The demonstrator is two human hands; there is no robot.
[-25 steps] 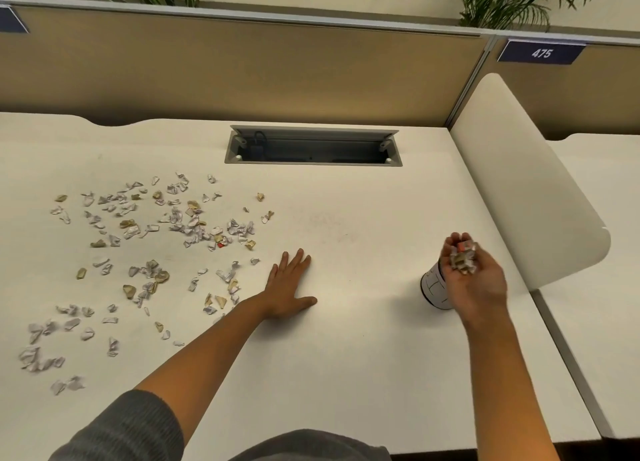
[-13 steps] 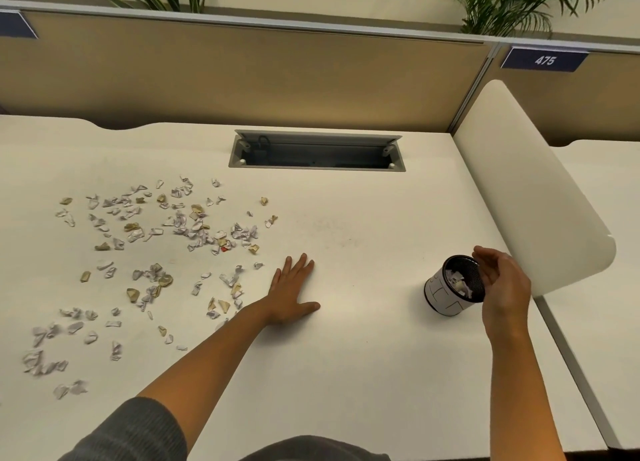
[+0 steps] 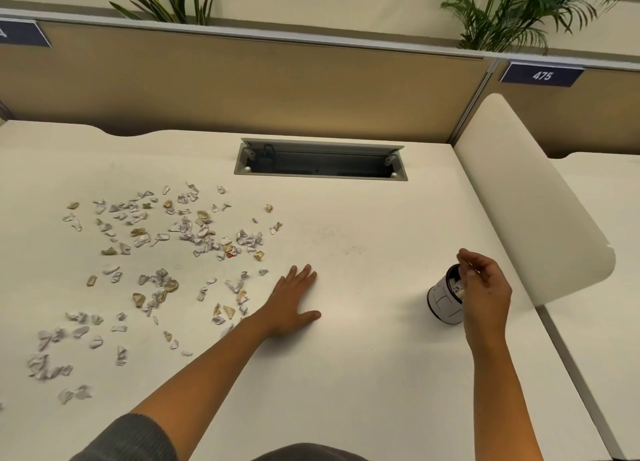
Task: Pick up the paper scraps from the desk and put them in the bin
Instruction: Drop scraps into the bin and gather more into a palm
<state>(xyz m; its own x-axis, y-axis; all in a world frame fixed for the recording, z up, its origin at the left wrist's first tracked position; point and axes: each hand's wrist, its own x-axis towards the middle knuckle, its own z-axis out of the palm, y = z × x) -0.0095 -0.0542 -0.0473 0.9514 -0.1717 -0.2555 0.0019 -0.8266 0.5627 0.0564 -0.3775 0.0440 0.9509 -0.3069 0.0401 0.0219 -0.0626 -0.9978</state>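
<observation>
**Scraps on the left of the desk, right hand over the bin**

Desk (image 3: 346, 374): pale, wide, fills most of the frame. Paper scraps (image 3: 166, 263) lie scattered over its left half, from the upper left of the desk surface down toward the lower left edge of the frame. Mostly white or lilac crumples, some tan, one with a red spot near the centre of the scatter. The densest cluster sits just above and left of the left hand.

Left hand (image 3: 294, 301): flat on the desk at centre frame, palm down, fingers straight and close together, thumb out to the right. It holds nothing. A few scraps lie just beside the wrist and forearm. Grey sleeve (image 3: 128, 440) at the bottom edge.

Bin (image 3: 445, 299): a small white cylinder with a dark mouth, standing on the desk at right of centre, well apart from the scatter. White scraps show inside the mouth.

Right hand (image 3: 485, 287): directly over the bin's right side, partly hiding it. Fingers curled, tips drawn toward the thumb above the mouth (whether they pinch a scrap I cannot tell).

Behind: open cable tray (image 3: 320, 161) in the desk's far edge, tan partition (image 3: 242, 86), rounded white side divider (image 3: 530, 201) at right, label reading 475 (image 3: 542, 75) at upper right, plants (image 3: 519, 7) along the top.
</observation>
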